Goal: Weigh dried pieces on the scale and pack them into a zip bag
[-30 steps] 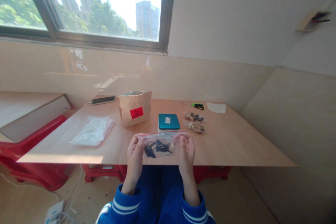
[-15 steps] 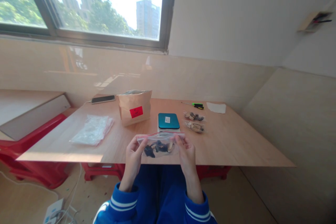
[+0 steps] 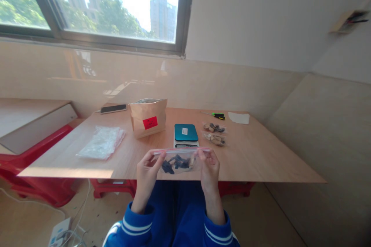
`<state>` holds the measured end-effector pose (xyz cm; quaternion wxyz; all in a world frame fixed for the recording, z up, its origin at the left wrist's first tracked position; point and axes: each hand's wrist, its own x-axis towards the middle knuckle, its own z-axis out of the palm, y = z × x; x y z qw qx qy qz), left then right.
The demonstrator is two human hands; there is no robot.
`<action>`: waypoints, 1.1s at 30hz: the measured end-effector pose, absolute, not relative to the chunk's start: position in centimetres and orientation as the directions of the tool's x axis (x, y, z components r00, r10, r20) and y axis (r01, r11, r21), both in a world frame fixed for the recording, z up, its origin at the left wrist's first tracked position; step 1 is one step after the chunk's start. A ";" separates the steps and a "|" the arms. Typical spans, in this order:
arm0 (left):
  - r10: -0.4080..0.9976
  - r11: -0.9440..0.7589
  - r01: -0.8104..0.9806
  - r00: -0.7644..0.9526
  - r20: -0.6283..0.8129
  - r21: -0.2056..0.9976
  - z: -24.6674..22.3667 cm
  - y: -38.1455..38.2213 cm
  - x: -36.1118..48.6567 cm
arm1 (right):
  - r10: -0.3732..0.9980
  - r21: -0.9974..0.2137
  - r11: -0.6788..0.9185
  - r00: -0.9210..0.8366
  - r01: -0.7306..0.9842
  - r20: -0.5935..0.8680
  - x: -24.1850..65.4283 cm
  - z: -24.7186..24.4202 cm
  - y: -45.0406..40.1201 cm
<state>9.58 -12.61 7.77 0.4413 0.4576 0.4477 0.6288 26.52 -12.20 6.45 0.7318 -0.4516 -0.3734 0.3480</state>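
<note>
Between my two hands, over the table's front edge, is a clear zip bag (image 3: pixel 185 165) with a red strip along its top. Dark and pale dried pieces, perhaps mushrooms, lie inside it. My left hand (image 3: pixel 148 168) pinches the bag's top left corner. At the top right, my right hand (image 3: pixel 209 168) grips the strip between thumb and fingers. Just beyond the bag sits a kitchen scale (image 3: pixel 186 132) with a teal plate, its display partly covered by the bag. Two filled zip bags (image 3: pixel 214 139) lie to the right of the scale.
A brown paper pouch (image 3: pixel 148 119) with a red label stands open left of the scale. Flat clear bags (image 3: pixel 100 142) lie farther left, below a phone (image 3: pixel 113 109). Screwdrivers (image 3: pixel 216 115) and white paper (image 3: pixel 239 118) rest at the back right of the table (image 3: pixel 261 154).
My hands have spread slightly apart, and the bag's top is now straighter and flatter where it gaped a little before. More of the scale's display shows.
</note>
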 end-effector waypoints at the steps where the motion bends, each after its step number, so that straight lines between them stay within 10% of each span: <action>1: 0.964 -0.208 -0.149 -0.196 0.177 0.967 7.9 -12.7 9.7 | 0.838 -0.917 0.360 0.492 -0.171 0.237 26.4 6.5 -12.2; 14: 0.970 -0.206 -0.348 -0.199 0.143 0.915 6.9 -12.5 10.4 | 0.912 -0.917 0.330 0.326 -0.224 0.248 25.2 6.4 -12.1; 33: 0.966 -0.182 -0.190 -0.218 0.139 0.965 7.9 -12.8 10.3 | 0.846 -0.950 0.307 0.474 -0.060 0.244 24.7 6.7 -12.4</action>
